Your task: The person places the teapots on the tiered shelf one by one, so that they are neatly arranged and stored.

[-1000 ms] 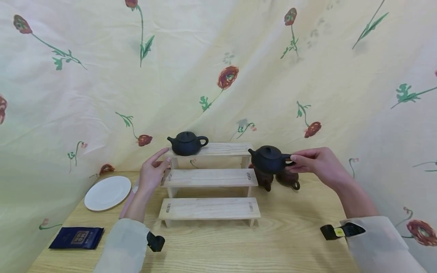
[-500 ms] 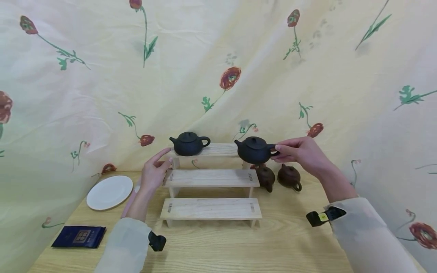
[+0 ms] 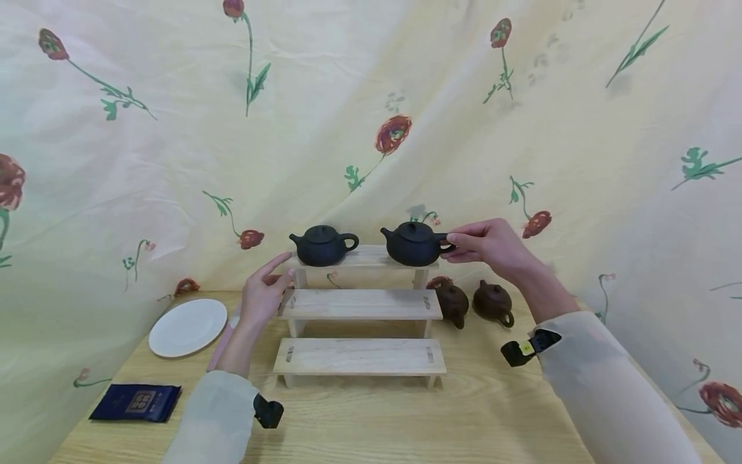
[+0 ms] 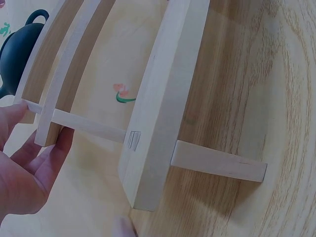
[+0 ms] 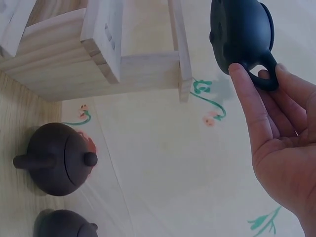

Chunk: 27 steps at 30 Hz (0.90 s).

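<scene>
The held teapot (image 3: pixel 413 245) is matte black and squat, with a rounded body, short spout and looped handle. It is at the upper right end of the stand (image 3: pixel 359 303), three pale wooden boards in steps, straight-edged and finely grained. A second black teapot (image 3: pixel 320 246) of the same shape sits on the top board's left end; two brown teapots (image 3: pixel 493 301) stand on the wood-grained surface (image 3: pixel 382 419) right of centre.

The right hand (image 3: pixel 487 245) grasps the pot's handle, its fingers (image 5: pixel 249 101) around the loop, one tip against the body; the pot lies left of them in the head view. The left hand (image 3: pixel 262 298), unclenched, reaches with fingertips to the stand's left end.
</scene>
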Each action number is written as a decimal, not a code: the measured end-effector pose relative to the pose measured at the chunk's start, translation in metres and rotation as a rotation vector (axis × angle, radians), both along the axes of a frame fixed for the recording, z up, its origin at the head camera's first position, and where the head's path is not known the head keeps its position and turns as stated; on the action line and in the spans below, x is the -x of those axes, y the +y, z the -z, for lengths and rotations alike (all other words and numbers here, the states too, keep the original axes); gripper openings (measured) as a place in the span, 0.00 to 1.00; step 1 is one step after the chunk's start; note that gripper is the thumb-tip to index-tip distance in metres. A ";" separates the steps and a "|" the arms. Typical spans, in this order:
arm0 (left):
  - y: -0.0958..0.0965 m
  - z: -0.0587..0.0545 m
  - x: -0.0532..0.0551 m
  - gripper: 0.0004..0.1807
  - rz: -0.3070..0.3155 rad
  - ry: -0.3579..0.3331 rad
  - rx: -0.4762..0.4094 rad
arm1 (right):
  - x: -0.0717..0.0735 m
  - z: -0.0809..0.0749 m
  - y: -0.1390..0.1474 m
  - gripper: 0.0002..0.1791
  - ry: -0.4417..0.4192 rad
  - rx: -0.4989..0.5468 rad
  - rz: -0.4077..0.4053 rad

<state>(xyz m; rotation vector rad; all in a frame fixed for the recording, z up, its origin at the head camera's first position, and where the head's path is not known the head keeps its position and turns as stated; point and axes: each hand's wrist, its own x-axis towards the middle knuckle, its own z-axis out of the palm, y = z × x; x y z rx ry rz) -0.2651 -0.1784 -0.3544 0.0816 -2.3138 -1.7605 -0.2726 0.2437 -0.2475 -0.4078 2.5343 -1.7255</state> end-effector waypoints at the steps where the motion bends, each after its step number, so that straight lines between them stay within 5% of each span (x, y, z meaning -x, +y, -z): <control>1: 0.000 0.000 0.000 0.23 0.001 -0.002 -0.003 | 0.002 0.000 -0.002 0.23 0.002 0.004 -0.002; 27: 0.001 0.000 -0.001 0.23 -0.006 -0.005 -0.002 | 0.036 0.015 -0.024 0.20 -0.054 0.010 -0.023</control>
